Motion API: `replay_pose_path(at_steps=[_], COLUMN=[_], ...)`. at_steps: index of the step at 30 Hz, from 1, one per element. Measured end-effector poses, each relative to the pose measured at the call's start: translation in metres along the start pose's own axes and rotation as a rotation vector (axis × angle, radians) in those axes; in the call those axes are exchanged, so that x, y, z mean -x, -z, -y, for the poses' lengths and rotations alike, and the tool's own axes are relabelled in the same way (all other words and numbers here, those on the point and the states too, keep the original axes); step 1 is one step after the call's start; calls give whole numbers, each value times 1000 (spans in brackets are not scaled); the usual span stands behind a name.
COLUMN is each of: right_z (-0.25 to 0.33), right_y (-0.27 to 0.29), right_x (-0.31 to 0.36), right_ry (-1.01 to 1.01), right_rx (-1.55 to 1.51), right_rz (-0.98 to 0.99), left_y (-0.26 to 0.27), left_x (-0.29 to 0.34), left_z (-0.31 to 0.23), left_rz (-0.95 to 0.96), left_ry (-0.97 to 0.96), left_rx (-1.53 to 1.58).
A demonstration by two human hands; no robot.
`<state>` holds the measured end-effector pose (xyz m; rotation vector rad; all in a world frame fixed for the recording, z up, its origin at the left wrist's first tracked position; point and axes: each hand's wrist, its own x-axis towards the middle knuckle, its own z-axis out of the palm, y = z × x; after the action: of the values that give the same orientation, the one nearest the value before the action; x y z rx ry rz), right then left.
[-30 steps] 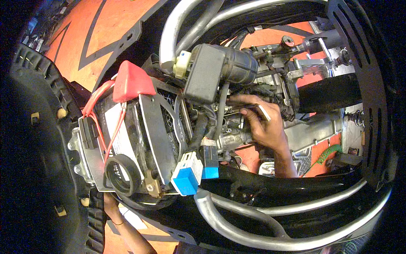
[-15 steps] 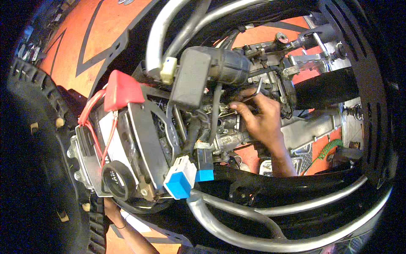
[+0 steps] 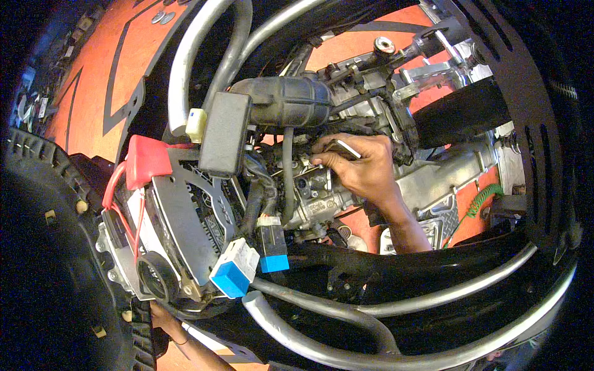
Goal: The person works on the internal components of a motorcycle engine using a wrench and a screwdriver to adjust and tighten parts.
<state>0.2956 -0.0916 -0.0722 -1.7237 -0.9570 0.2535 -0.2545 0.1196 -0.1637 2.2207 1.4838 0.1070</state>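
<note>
My right hand (image 3: 366, 166) reaches through the frame opening to the side of a metal engine (image 3: 322, 204). Its thumb and forefinger are pinched together, with a slim, shiny metal tool (image 3: 348, 149) projecting from between them; its far end and exact kind are hidden. Just left of the fingers runs a black rubber hose (image 3: 288, 176). A ribbed black air duct (image 3: 297, 101) passes above them, joined to a black box (image 3: 226, 133). My left hand (image 3: 162, 318) is at the lower left, beneath the battery area, its fingers hidden behind the black edge trim.
A red terminal cover (image 3: 148, 162) with red cables sits over the battery. Connectors with a blue end (image 3: 230, 279) hang near silver frame tubes (image 3: 297, 334). At left is a large black panel (image 3: 49, 247). A coiled green hose (image 3: 484, 200) lies at right above the orange floor (image 3: 136, 68).
The whole view has shifted, so the vehicle parts appear further left. My right hand remains at the engine; its wrist has turned and the metal tool now points down to the right.
</note>
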Motion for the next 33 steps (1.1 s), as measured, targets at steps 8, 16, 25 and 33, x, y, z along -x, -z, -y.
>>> replay_pose_path(at_steps=[8, 16, 25, 33], right_z=[26, 6, 7, 0], right_y=[18, 6, 8, 11], right_x=[13, 34, 31, 36], right_ry=[105, 4, -115, 128], right_rx=[-79, -23, -126, 44], right_rz=[-115, 87, 56, 215], left_y=[8, -6, -5, -7], left_x=[-2, -1, 1, 8], left_z=[3, -6, -7, -8], left_rz=[-51, -45, -32, -30], left_ry=[63, 108, 117, 122], left_rx=[-15, 7, -5, 2])
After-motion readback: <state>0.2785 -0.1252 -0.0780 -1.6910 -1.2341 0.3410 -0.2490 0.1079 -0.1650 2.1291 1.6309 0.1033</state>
